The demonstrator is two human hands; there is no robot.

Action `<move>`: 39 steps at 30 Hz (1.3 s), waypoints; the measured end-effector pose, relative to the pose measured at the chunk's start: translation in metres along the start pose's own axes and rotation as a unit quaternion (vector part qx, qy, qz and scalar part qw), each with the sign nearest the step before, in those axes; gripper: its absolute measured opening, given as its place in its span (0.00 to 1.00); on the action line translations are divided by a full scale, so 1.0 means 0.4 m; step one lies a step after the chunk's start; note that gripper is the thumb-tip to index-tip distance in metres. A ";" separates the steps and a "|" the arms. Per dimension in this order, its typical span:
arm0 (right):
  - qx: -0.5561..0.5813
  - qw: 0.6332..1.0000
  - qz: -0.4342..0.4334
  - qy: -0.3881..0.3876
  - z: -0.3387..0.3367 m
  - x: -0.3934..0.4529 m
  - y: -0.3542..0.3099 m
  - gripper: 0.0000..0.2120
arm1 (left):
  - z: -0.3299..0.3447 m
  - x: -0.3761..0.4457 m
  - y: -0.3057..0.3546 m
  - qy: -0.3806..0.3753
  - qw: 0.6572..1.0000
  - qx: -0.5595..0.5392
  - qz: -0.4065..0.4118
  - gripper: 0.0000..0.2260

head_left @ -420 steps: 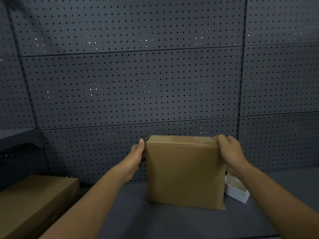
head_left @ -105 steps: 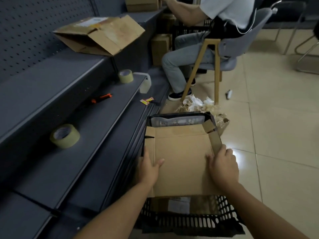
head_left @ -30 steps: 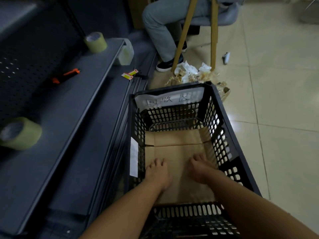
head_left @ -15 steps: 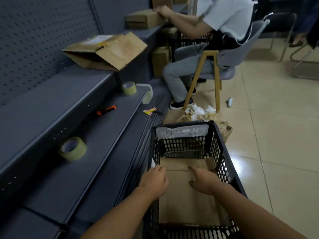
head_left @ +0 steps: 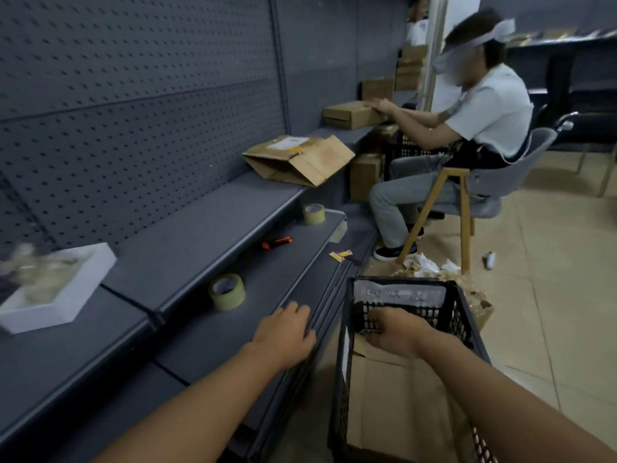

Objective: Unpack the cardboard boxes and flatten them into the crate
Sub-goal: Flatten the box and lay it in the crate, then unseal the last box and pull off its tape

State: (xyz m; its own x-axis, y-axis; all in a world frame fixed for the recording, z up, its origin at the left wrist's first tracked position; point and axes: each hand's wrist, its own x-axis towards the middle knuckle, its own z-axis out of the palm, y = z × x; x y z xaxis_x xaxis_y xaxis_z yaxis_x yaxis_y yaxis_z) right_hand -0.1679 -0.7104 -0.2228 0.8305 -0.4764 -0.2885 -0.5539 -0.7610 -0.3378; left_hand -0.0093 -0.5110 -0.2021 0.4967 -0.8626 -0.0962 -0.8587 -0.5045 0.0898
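The right hand (head_left: 397,332) is inside the black crate (head_left: 467,325) above the flattened cardboard (head_left: 400,406), while the left hand (head_left: 283,335) is over the near shelf (head_left: 207,335).

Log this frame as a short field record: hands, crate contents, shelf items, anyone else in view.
left hand: left hand over the lower shelf edge, fingers relaxed, holding nothing
right hand: right hand inside the black crate, fingers curled down; grip unclear
crate contents: flattened cardboard lying inside
shelf items: two tape rolls, orange utility knife, white tray, opened cardboard box on the upper shelf
other person: seated person on a chair, hands on another box
floor: crumpled packing paper beyond the crate
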 end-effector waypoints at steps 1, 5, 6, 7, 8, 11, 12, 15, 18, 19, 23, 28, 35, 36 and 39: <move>-0.002 1.000 -0.016 0.012 -0.020 -0.011 -0.030 0.22 | -0.027 -0.020 -0.010 0.008 1.000 -0.002 -0.007 0.20; -0.042 0.996 -0.052 0.052 -0.097 -0.054 -0.137 0.19 | -0.130 -0.097 -0.031 0.081 0.996 0.016 -0.023 0.18; -0.052 0.995 -0.061 0.061 -0.114 -0.064 -0.161 0.20 | -0.155 -0.115 -0.035 0.098 0.995 0.024 -0.028 0.18; -0.059 0.994 -0.067 0.070 -0.130 -0.078 -0.187 0.20 | -0.180 -0.139 -0.039 0.113 0.993 0.031 -0.033 0.18; -0.064 0.992 -0.072 0.078 -0.142 -0.089 -0.210 0.21 | -0.204 -0.161 -0.043 0.124 0.991 0.037 -0.039 0.19; -0.072 0.989 -0.084 0.099 -0.175 -0.118 -0.284 0.25 | -0.266 -0.225 -0.058 0.148 0.986 0.055 -0.056 0.19; -0.076 0.987 -0.093 0.107 -0.184 -0.126 -0.311 0.24 | -0.284 -0.246 -0.065 0.153 0.985 0.059 -0.059 0.19; -0.083 0.981 -0.120 0.128 -0.204 -0.132 -0.389 0.20 | -0.336 -0.308 -0.099 0.164 0.980 0.079 -0.078 0.15; -0.099 0.972 -0.161 0.138 -0.220 -0.132 -0.480 0.21 | -0.389 -0.382 -0.159 0.168 0.972 0.116 -0.117 0.15; -0.101 0.969 -0.179 0.138 -0.221 -0.129 -0.513 0.21 | -0.404 -0.409 -0.184 0.168 0.969 0.123 -0.133 0.16; -0.086 0.954 -0.255 0.129 -0.221 -0.108 -0.646 0.19 | -0.451 -0.518 -0.296 0.183 0.950 0.141 -0.210 0.20; -0.090 0.935 -0.323 0.116 -0.195 -0.084 -0.837 0.25 | -0.477 -0.666 -0.423 0.170 0.924 0.140 -0.313 0.21; -0.080 0.901 -0.412 0.110 -0.132 -0.081 -1.069 0.22 | -0.464 -0.864 -0.522 0.151 0.879 0.119 -0.436 0.19; -0.079 0.894 -0.427 0.106 -0.122 -0.085 -1.099 0.22 | -0.461 -0.892 -0.531 0.148 0.873 0.116 -0.451 0.20; -0.068 0.874 -0.472 0.091 -0.087 -0.108 -1.194 0.20 | -0.453 -0.985 -0.553 0.146 0.852 0.116 -0.489 0.21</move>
State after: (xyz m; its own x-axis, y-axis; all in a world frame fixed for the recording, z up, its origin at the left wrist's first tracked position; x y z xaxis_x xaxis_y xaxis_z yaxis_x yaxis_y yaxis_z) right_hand 0.0628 -0.3419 -0.0179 0.9165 0.3392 0.2120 0.3847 -0.8926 -0.2352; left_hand 0.0077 -0.0664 -0.0046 0.9701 -0.0236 0.2416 -0.0008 -0.9956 -0.0942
